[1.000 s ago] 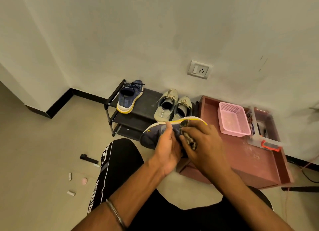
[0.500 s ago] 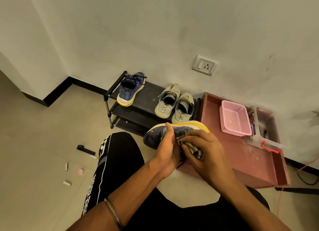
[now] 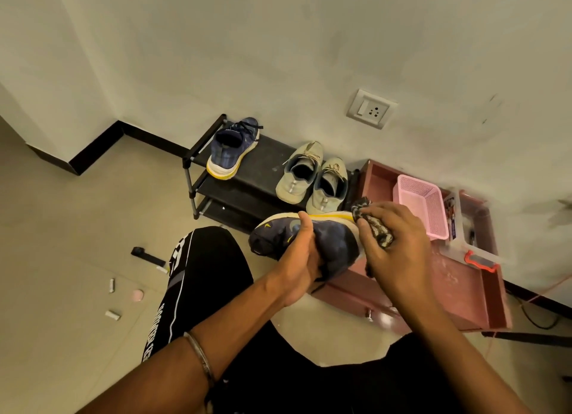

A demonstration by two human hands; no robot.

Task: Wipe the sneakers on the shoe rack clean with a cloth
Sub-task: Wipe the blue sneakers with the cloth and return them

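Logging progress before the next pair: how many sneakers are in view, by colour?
Navy sneakers: 2, one on the shoe rack at, one in the left hand grip at.
Beige sneakers: 2, at and on the rack.
Total: 4

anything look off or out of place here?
Small litter lies loose on the floor at left: a black strip, two white stubs and a pink disc. Shoe rack looks orderly.

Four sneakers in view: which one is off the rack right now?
The navy sneaker with the yellow-edged sole, gripped by the left hand. Its navy mate and the beige pair stand on the rack's top shelf.
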